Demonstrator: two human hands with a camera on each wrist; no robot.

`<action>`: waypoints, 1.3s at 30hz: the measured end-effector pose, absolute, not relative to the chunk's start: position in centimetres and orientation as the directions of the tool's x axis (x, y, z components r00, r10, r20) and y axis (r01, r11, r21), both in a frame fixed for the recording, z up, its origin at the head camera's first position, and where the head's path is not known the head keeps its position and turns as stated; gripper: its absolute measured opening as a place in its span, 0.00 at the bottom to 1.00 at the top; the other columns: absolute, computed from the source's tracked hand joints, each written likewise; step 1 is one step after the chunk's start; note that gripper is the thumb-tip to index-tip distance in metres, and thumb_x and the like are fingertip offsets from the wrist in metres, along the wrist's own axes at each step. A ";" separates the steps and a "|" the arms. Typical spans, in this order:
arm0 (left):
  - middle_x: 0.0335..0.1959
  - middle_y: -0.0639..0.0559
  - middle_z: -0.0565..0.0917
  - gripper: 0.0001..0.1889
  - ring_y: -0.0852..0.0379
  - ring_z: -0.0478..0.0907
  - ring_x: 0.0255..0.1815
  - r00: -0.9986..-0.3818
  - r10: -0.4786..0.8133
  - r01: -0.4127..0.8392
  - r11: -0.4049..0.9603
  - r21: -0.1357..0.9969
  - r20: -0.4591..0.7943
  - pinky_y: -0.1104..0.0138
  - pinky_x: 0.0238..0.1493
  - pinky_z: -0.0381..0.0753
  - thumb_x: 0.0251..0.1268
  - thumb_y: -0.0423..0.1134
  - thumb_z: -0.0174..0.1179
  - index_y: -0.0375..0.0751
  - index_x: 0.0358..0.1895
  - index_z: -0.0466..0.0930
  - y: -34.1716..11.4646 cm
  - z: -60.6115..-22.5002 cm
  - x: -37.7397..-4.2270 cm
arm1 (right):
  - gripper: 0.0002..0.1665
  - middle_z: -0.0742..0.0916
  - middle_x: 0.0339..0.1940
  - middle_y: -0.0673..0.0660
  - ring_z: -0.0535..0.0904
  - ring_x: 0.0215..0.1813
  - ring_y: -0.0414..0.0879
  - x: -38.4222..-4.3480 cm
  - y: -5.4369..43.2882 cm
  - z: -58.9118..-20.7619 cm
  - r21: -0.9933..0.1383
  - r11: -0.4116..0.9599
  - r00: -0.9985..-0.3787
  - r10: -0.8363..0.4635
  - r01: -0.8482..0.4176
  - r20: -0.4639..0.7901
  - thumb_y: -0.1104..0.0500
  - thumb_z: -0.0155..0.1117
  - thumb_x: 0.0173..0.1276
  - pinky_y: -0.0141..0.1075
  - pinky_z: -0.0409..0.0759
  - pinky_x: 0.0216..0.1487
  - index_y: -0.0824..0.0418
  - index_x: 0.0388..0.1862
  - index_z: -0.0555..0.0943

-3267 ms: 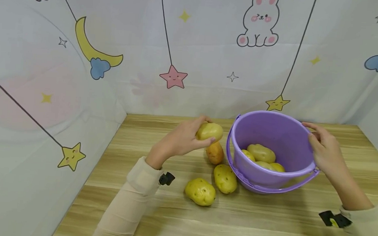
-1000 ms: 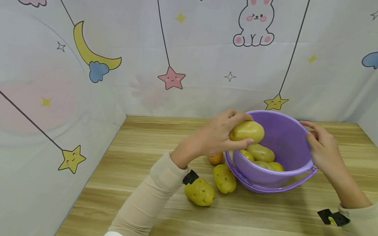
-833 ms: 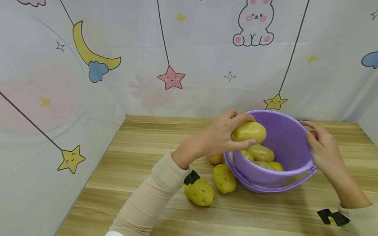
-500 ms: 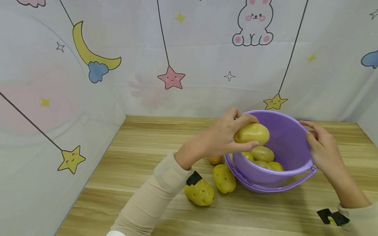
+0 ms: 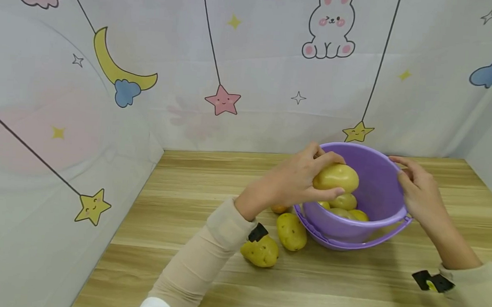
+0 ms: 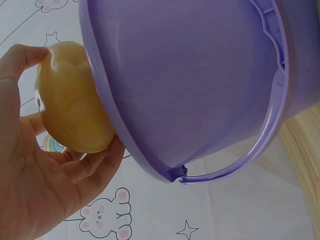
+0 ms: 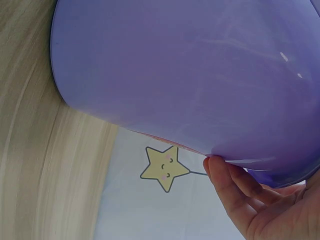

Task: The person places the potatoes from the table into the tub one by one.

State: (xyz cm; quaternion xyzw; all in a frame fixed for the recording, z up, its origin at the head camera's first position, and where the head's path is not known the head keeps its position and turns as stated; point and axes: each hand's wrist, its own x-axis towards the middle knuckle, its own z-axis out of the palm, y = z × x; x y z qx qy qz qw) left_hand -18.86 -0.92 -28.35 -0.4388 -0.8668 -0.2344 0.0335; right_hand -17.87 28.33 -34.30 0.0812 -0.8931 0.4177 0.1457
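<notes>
A yellow potato [image 5: 336, 179] is gripped between the thumb and fingers of my left hand [image 5: 297, 178], over the left part of the purple bucket's opening. In the left wrist view the same potato [image 6: 75, 97] appears close by the bucket's rim. My right hand [image 5: 425, 192] holds the rim of the purple bucket [image 5: 351, 230] on its right side, with fingertips on the outer wall in the right wrist view. Several potatoes [image 5: 344, 202] lie inside the bucket, partly hidden by my left hand.
Two yellow potatoes, one nearer the bucket [image 5: 292, 232] and one nearer me [image 5: 261, 251], lie on the wooden table [image 5: 174, 224]. A browner potato [image 5: 279, 208] is mostly hidden behind my left wrist. The bucket's handle [image 5: 363, 246] hangs down in front. A patterned cloth [image 5: 251, 64] stands behind.
My left hand has carried the potato rightward from beside the bucket to over its opening, moving slowly in the last second. My right hand has stayed on the rim.
</notes>
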 end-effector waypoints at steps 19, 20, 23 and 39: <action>0.53 0.51 0.72 0.28 0.62 0.69 0.45 -0.573 0.763 0.819 0.534 0.209 0.299 0.73 0.38 0.70 0.68 0.61 0.58 0.53 0.65 0.72 0.5 -28.7 -19.1 | 0.25 0.83 0.34 0.68 0.76 0.25 0.35 -18.0 28.4 -34.4 -0.720 0.635 -0.939 -0.024 -0.280 0.343 0.62 0.42 0.78 0.28 0.73 0.24 0.73 0.68 0.70; 0.53 0.52 0.72 0.28 0.62 0.69 0.46 -0.572 0.765 0.821 0.532 0.210 0.297 0.73 0.39 0.70 0.68 0.61 0.58 0.53 0.65 0.72 0.5 -28.7 -19.1 | 0.25 0.83 0.35 0.69 0.76 0.26 0.35 -18.0 28.4 -34.4 -0.720 0.635 -0.939 -0.025 -0.280 0.343 0.62 0.41 0.78 0.28 0.73 0.24 0.73 0.68 0.70; 0.54 0.52 0.72 0.28 0.61 0.69 0.48 -0.564 0.772 0.826 0.523 0.211 0.294 0.72 0.41 0.70 0.68 0.61 0.57 0.52 0.65 0.72 0.6 -28.8 -19.1 | 0.25 0.83 0.35 0.68 0.75 0.26 0.34 -18.0 28.4 -34.4 -0.718 0.638 -0.938 -0.022 -0.279 0.345 0.62 0.42 0.78 0.27 0.73 0.25 0.73 0.68 0.70; 0.55 0.53 0.73 0.25 0.61 0.70 0.50 -0.554 0.782 0.832 0.502 0.237 0.285 0.71 0.47 0.70 0.73 0.57 0.55 0.49 0.66 0.73 0.5 -29.0 -18.9 | 0.25 0.82 0.33 0.67 0.75 0.24 0.38 -17.8 28.3 -34.2 -0.716 0.644 -0.943 -0.022 -0.268 0.332 0.62 0.41 0.79 0.30 0.73 0.22 0.72 0.68 0.69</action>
